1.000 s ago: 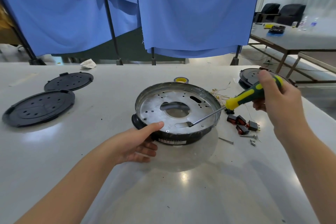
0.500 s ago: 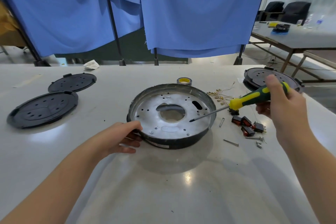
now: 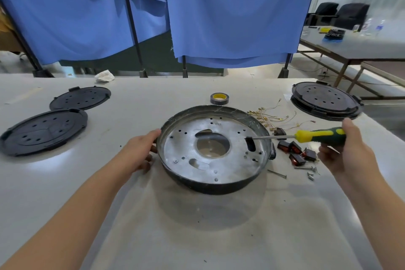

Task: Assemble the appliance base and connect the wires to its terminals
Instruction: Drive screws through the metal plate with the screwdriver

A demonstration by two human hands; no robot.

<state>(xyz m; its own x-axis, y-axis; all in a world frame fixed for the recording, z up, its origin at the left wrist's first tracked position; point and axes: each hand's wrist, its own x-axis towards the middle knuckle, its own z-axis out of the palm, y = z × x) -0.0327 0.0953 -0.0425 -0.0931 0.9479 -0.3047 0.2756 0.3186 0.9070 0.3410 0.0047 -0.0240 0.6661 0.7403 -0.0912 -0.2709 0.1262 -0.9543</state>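
Note:
The round metal appliance base (image 3: 213, 166) lies open side up in the middle of the white table, with a central hole and several small holes in its plate. My left hand (image 3: 140, 149) holds its left rim. My right hand (image 3: 346, 149) grips a yellow and green screwdriver (image 3: 315, 136), whose shaft points left with the tip over a slot in the base plate. Thin wires with gold terminals (image 3: 269, 116) lie just behind the base on the right. Small red and black switches (image 3: 293, 151) and loose screws (image 3: 306, 171) lie to the right of it.
Two black perforated covers (image 3: 43, 131) (image 3: 81, 97) lie at the left, and stacked black covers (image 3: 326, 101) at the far right edge. A roll of tape (image 3: 219, 98) stands behind the base. Blue curtains hang beyond the table. A second table stands at the back right.
The base has turned and settled flat, its black knob now at the right. My left hand slid from the front rim to the left rim. The screwdriver has levelled out.

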